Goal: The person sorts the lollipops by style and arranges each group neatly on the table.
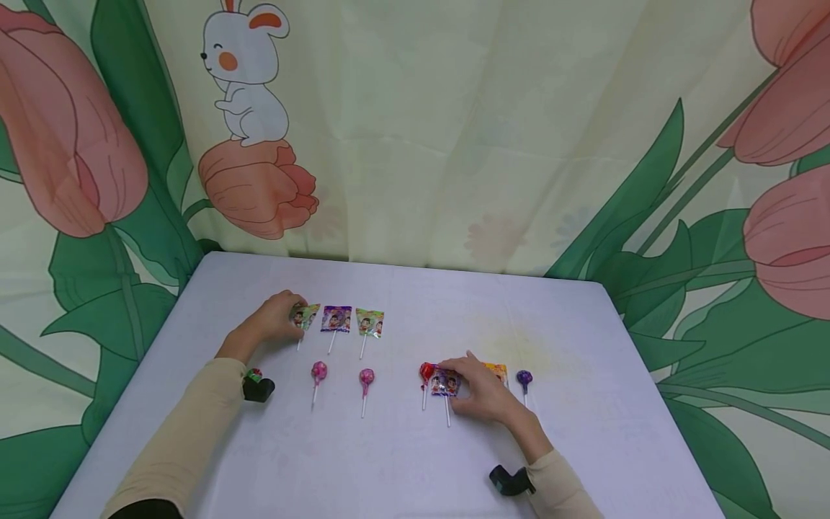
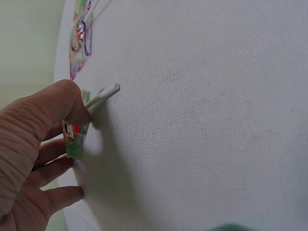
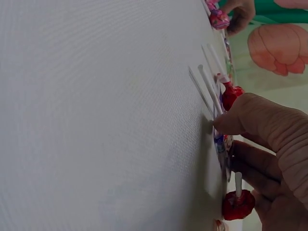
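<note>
At the back left, my left hand (image 1: 279,321) pinches a green-wrapped lollipop (image 1: 308,314) between thumb and fingers. Its white stick (image 2: 107,94) juts past the thumb in the left wrist view. Right beside it lie a purple-wrapped lollipop (image 1: 336,318) and another green-wrapped one (image 1: 370,322). My right hand (image 1: 483,391) holds a flat purple packet lollipop (image 1: 445,382) by its wrapper, just above or on the table; I cannot tell which. Close to its left is a red round lollipop (image 1: 426,371). An orange packet (image 1: 498,371) is partly hidden behind this hand.
Two pink round lollipops (image 1: 318,371) lie in front of the back row on the white table (image 1: 363,468). A dark purple round lollipop (image 1: 524,377) is right of the right hand. A red and green lollipop (image 1: 256,374) shows partly by the left wrist. A printed curtain (image 1: 421,144) hangs behind.
</note>
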`<move>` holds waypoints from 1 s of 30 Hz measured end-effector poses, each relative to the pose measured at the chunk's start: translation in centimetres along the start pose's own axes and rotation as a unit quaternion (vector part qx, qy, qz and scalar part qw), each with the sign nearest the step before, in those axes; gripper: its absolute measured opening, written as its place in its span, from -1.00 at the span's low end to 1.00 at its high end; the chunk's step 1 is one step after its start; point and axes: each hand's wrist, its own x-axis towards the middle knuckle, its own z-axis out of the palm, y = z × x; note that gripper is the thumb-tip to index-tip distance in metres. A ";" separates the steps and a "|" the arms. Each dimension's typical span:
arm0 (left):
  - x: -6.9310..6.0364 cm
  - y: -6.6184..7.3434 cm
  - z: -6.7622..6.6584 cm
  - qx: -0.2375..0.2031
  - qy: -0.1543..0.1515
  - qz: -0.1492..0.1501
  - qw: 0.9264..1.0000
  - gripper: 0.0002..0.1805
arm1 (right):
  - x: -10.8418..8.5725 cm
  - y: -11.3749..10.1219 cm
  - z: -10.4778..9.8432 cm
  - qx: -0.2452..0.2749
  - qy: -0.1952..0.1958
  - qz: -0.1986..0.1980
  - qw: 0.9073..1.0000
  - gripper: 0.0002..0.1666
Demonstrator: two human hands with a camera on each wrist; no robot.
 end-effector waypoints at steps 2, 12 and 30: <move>0.0 -0.1 0.0 0.000 -0.001 0.000 1.000 -0.31 | 0.1 0.1 0.0 -0.006 0.000 -0.007 1.000 -0.24; 0.1 0.0 0.1 -0.002 -0.004 0.000 1.000 -0.30 | 0.6 0.2 -0.1 -0.069 0.012 -0.034 0.997 -0.37; -0.1 0.1 0.0 0.001 0.000 0.004 1.000 -0.31 | 0.7 -0.3 0.3 -0.113 0.022 -0.010 0.993 -0.46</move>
